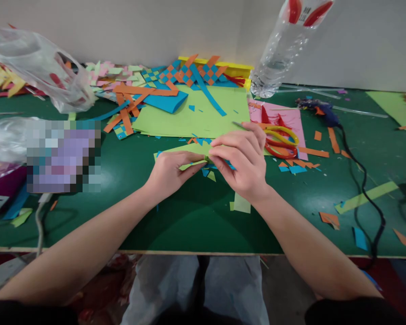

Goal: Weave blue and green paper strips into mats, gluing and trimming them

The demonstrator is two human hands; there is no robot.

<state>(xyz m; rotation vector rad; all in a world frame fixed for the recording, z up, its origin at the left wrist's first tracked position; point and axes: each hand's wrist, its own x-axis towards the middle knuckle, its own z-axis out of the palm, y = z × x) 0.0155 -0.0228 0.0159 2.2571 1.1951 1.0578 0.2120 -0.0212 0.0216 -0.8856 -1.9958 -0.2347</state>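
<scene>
Over the table's middle, my left hand (171,174) pinches a light green paper strip (186,166) between thumb and fingers. Facing it, my right hand (245,162) has its thumb and index finger closed at the strip's right end, with a bit of blue paper showing below. Their fingertips nearly meet, so the join between the papers is partly hidden. Scissors (282,134) with yellow and red handles lie just beyond my right hand, whose fingers cover part of the blades. Small green and blue scraps lie beneath both hands.
Light green sheets (189,113) lie ahead, with woven orange and blue paper fish (189,74) behind them. A water bottle (277,54) stands by the wall. At left are a plastic bag (64,76) and a blurred-out device; at right, a corded tool (321,113) with a black cable.
</scene>
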